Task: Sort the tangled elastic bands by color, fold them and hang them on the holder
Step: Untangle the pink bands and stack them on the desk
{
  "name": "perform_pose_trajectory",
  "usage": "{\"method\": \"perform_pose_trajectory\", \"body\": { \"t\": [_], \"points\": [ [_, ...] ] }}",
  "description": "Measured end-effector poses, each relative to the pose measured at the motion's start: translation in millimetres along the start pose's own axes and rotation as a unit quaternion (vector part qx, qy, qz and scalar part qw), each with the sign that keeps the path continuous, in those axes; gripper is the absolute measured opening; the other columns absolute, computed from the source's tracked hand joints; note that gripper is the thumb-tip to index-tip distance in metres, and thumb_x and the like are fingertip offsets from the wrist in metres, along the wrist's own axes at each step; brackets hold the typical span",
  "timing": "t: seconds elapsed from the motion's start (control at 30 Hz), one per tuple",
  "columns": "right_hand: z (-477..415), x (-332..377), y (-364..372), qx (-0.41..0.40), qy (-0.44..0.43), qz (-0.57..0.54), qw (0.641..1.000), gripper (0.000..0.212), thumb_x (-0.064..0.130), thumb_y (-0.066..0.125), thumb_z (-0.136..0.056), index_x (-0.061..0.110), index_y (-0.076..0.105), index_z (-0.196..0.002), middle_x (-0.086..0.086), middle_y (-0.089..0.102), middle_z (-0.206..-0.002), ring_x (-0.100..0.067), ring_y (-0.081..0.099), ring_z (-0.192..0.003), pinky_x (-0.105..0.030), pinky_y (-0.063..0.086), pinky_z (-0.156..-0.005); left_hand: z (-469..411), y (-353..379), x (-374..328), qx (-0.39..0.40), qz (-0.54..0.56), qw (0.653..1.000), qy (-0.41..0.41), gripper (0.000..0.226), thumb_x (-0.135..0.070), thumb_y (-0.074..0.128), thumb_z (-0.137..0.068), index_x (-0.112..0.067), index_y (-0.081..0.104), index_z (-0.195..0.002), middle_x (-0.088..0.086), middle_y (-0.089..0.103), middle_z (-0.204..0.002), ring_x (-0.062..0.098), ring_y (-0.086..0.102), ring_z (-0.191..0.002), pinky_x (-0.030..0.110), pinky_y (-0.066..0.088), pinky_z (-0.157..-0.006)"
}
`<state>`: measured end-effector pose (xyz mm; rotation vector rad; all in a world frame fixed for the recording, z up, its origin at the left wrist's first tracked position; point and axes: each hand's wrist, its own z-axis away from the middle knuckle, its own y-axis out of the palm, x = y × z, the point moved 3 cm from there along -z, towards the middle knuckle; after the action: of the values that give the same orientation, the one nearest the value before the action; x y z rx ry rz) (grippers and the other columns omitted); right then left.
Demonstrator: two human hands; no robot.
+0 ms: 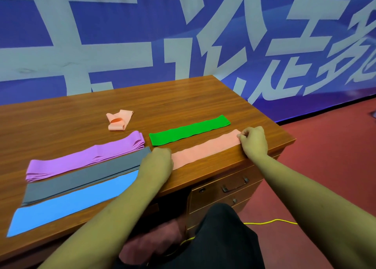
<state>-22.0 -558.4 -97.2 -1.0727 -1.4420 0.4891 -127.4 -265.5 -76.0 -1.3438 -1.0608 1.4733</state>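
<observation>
A salmon-pink band (205, 148) lies stretched flat near the desk's front right edge. My left hand (157, 162) is closed on its left end and my right hand (253, 140) pinches its right end. Behind it lies a flat green band (189, 130). To the left, a folded purple band (85, 156), a grey band (81, 178) and a blue band (71, 202) lie side by side. A second, crumpled salmon-pink band (119, 119) sits farther back. No holder is in view.
The wooden desk (179, 99) has drawers with handles (235, 185) below its right front edge. A blue banner with large white characters (183, 34) stands behind. A yellow cable (270, 221) runs over the red floor at right.
</observation>
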Motion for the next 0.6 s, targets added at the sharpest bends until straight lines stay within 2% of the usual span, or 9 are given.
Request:
{"method": "perform_pose_trajectory", "body": {
  "t": [0.1, 0.2, 0.3, 0.4, 0.6],
  "points": [
    [0.8, 14.6, -3.5, -0.023, -0.038, 0.024, 0.999, 0.024, 0.029, 0.060, -0.093, 0.010, 0.070, -0.104, -0.007, 0.051, -0.117, -0.020, 0.057, -0.089, -0.028, 0.046, -0.074, 0.7, -17.3, 8.1, -0.036, 0.104, 0.993, 0.047, 0.011, -0.023, 0.057, -0.092, -0.023, 0.067, -0.095, -0.001, 0.066, -0.088, 0.017, 0.063, -0.084, 0.024, 0.046, -0.065],
    [3.3, 50.1, -1.8, 0.011, -0.107, -0.009, 0.994, 0.031, 0.030, 0.058, -0.092, 0.012, 0.067, -0.116, -0.006, 0.053, -0.122, -0.021, 0.058, -0.108, -0.034, 0.053, -0.091, -5.6, -42.0, 37.7, -0.085, 0.211, 0.972, 0.049, 0.005, -0.022, 0.062, -0.089, -0.025, 0.064, -0.086, -0.005, 0.064, -0.077, 0.012, 0.061, -0.071, 0.021, 0.044, -0.061],
    [13.1, 103.4, 6.3, 0.071, -0.163, -0.045, 0.983, 0.033, 0.029, 0.057, -0.092, 0.014, 0.064, -0.121, -0.005, 0.054, -0.127, -0.021, 0.056, -0.116, -0.036, 0.052, -0.097, -22.1, -60.6, 79.2, -0.138, 0.180, 0.973, 0.040, 0.009, -0.018, 0.066, -0.086, -0.025, 0.060, -0.084, -0.005, 0.059, -0.081, 0.010, 0.054, -0.072, 0.015, 0.034, -0.061],
    [25.3, 159.5, 22.6, 0.117, -0.211, -0.060, 0.969, 0.035, 0.029, 0.056, -0.092, 0.014, 0.063, -0.122, -0.006, 0.054, -0.129, -0.022, 0.056, -0.116, -0.038, 0.047, -0.102, -42.0, -72.0, 119.8, -0.158, 0.149, 0.976, -0.002, 0.011, -0.015, 0.067, -0.082, -0.024, 0.061, -0.083, 0.003, 0.059, -0.085, 0.022, 0.057, -0.078, 0.027, 0.035, -0.067],
    [38.2, 241.0, 85.2, 0.205, -0.249, -0.051, 0.945, 0.037, 0.026, 0.058, -0.087, 0.012, 0.062, -0.121, -0.011, 0.056, -0.125, -0.028, 0.056, -0.114, -0.035, 0.043, -0.101, -74.8, -76.2, 173.3, -0.158, 0.138, 0.974, -0.090, 0.013, -0.012, 0.065, -0.081, -0.013, 0.067, -0.094, 0.010, 0.059, -0.092, 0.028, 0.054, -0.086, 0.030, 0.035, -0.073]
  ]
}}
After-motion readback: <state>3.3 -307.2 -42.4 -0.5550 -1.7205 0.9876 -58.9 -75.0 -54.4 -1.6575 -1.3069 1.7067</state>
